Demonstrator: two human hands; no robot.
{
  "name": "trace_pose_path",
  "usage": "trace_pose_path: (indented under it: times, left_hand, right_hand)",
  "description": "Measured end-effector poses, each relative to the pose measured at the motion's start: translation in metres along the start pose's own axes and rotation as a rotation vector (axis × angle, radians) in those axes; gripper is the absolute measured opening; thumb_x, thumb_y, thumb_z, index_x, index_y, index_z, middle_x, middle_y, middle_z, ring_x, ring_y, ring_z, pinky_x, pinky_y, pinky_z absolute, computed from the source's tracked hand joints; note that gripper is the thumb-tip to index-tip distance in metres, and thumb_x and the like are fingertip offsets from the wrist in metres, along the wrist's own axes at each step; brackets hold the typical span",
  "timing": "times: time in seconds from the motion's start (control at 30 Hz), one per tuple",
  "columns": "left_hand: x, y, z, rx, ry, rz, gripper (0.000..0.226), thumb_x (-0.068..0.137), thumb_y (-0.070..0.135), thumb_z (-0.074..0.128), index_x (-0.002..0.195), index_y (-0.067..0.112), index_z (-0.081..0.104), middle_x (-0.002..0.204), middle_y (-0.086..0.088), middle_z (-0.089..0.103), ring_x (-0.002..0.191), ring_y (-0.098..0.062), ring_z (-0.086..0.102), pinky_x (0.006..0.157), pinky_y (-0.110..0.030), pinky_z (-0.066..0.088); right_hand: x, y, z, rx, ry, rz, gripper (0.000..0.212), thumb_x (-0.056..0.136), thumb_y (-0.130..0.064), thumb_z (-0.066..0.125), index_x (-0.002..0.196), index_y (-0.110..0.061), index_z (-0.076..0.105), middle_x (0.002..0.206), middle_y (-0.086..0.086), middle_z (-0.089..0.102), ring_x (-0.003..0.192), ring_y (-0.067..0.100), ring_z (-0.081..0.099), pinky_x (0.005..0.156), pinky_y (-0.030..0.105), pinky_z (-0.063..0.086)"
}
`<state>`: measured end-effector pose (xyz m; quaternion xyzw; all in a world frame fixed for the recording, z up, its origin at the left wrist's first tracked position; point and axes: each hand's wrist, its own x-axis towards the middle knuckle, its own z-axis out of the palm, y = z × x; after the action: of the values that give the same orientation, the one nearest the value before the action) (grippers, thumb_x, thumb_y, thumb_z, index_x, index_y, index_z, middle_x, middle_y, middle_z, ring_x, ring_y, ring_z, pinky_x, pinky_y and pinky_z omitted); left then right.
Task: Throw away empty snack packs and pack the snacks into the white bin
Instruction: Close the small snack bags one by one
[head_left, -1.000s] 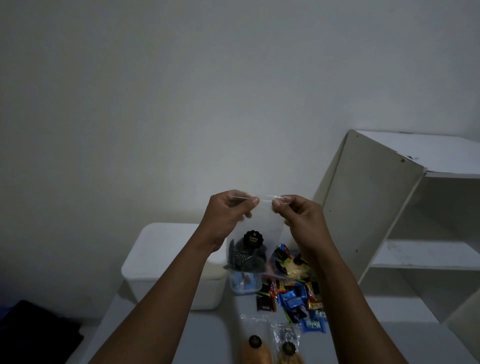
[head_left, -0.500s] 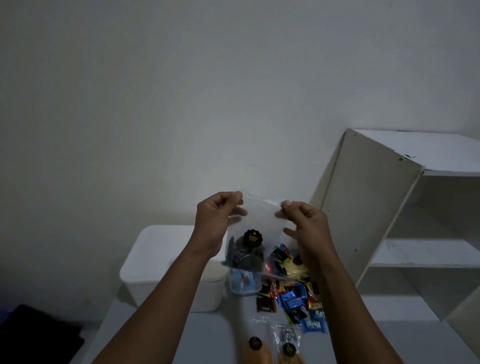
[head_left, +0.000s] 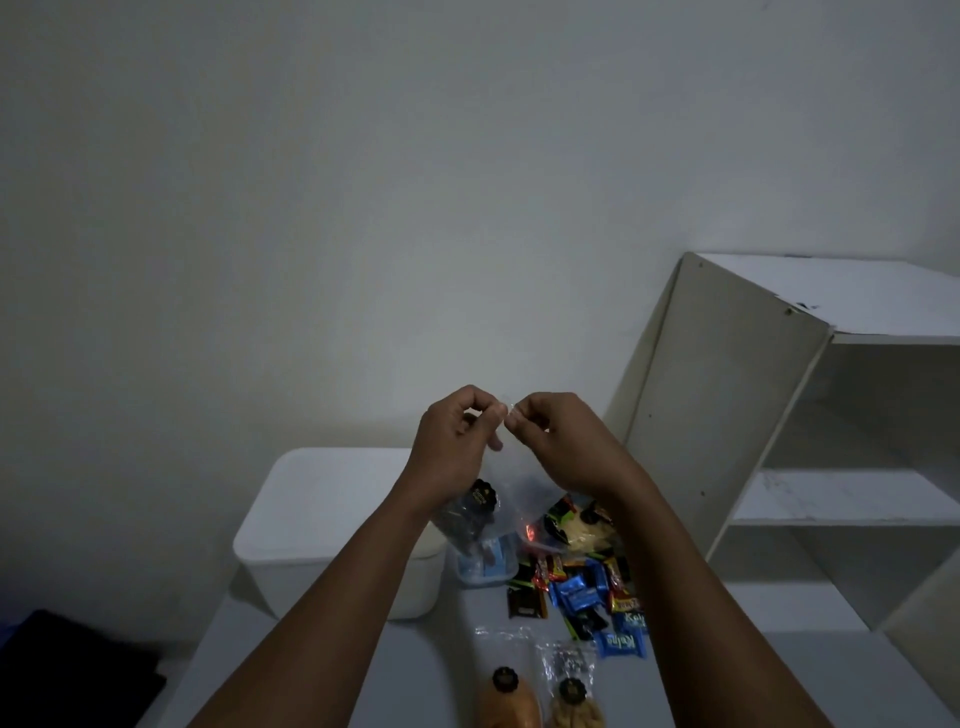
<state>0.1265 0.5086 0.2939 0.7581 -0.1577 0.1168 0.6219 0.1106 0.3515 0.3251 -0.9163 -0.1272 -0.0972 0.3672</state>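
1. The left hand (head_left: 456, 442) and right hand (head_left: 563, 448) are raised close together, each pinching the top edge of the clear bag (head_left: 514, 491).
2. The bag hangs lengthwise downward above the snacks (head_left: 582, 590), beside the white bin (head_left: 322, 519).

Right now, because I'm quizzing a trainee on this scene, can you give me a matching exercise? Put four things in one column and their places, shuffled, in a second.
Things
1. clear plastic bag with a black round sticker
2. white plastic bin
3. blue foil snack packets
4. white open shelf unit

Places
A. at the right of the view, beside the table
B. held up above the table, its top pinched by the left hand and the right hand
C. on the table's left side, at the far end
D. in the snack pile on the table, right of centre

Pairs: 1-B, 2-C, 3-D, 4-A
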Motion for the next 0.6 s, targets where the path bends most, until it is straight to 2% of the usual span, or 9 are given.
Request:
trace_pose_path:
  times: [0.1, 0.17, 0.27, 0.37, 0.43, 0.6]
  left_hand:
    - [-0.004, -0.004, 0.006, 0.016, 0.087, -0.021, 0.015, 0.098, 0.023, 0.06, 0.088, 0.015, 0.067, 0.074, 0.004, 0.068, 0.067, -0.006, 0.065, 0.066, -0.021, 0.048]
    - [-0.005, -0.008, 0.009, 0.012, 0.154, -0.047, 0.016, 0.098, 0.023, 0.058, 0.088, 0.014, 0.066, 0.071, 0.003, 0.066, 0.064, -0.004, 0.062, 0.064, -0.019, 0.046]
    - [-0.001, -0.014, 0.002, -0.07, 0.268, -0.104, 0.019, 0.098, 0.024, 0.058, 0.084, 0.013, 0.064, 0.066, 0.0, 0.061, 0.061, -0.006, 0.055, 0.065, -0.022, 0.045]
    - [0.005, -0.019, -0.007, -0.049, 0.28, -0.115, 0.02, 0.098, 0.026, 0.058, 0.085, 0.012, 0.065, 0.066, 0.001, 0.06, 0.06, -0.005, 0.054, 0.065, -0.021, 0.045]
    - [0.007, -0.023, -0.008, -0.033, 0.289, -0.118, 0.021, 0.098, 0.027, 0.058, 0.084, 0.013, 0.065, 0.065, 0.002, 0.06, 0.057, -0.002, 0.052, 0.063, -0.018, 0.043]
    - [0.005, -0.03, -0.005, -0.04, 0.323, -0.161, 0.023, 0.099, 0.031, 0.057, 0.085, 0.015, 0.064, 0.065, 0.003, 0.059, 0.057, -0.001, 0.051, 0.058, -0.011, 0.042]
  right_hand:
    - [-0.002, 0.004, 0.008, -0.019, 0.012, 0.013, 0.031, 0.101, -0.037, 0.052, 0.078, -0.017, 0.06, 0.07, 0.003, 0.059, 0.064, 0.018, 0.051, 0.064, 0.038, 0.045]
    - [-0.006, 0.007, 0.011, 0.017, 0.012, 0.036, 0.032, 0.101, -0.035, 0.052, 0.081, -0.012, 0.062, 0.073, 0.008, 0.061, 0.065, 0.018, 0.052, 0.064, 0.036, 0.044]
    - [-0.016, 0.019, 0.013, 0.078, 0.002, 0.063, 0.033, 0.101, -0.032, 0.053, 0.085, -0.005, 0.065, 0.083, 0.017, 0.067, 0.074, 0.027, 0.06, 0.07, 0.039, 0.05]
    - [-0.025, 0.03, 0.02, 0.143, -0.007, 0.103, 0.031, 0.101, -0.032, 0.053, 0.085, -0.008, 0.065, 0.085, 0.017, 0.068, 0.081, 0.03, 0.064, 0.074, 0.041, 0.053]
    - [-0.028, 0.033, 0.022, 0.156, 0.015, 0.128, 0.031, 0.101, -0.033, 0.054, 0.083, -0.01, 0.065, 0.083, 0.014, 0.068, 0.078, 0.027, 0.064, 0.071, 0.036, 0.052]
    - [-0.03, 0.039, 0.034, 0.203, 0.125, 0.179, 0.042, 0.097, -0.038, 0.06, 0.078, 0.0, 0.065, 0.075, 0.02, 0.066, 0.063, 0.021, 0.059, 0.065, 0.032, 0.049]
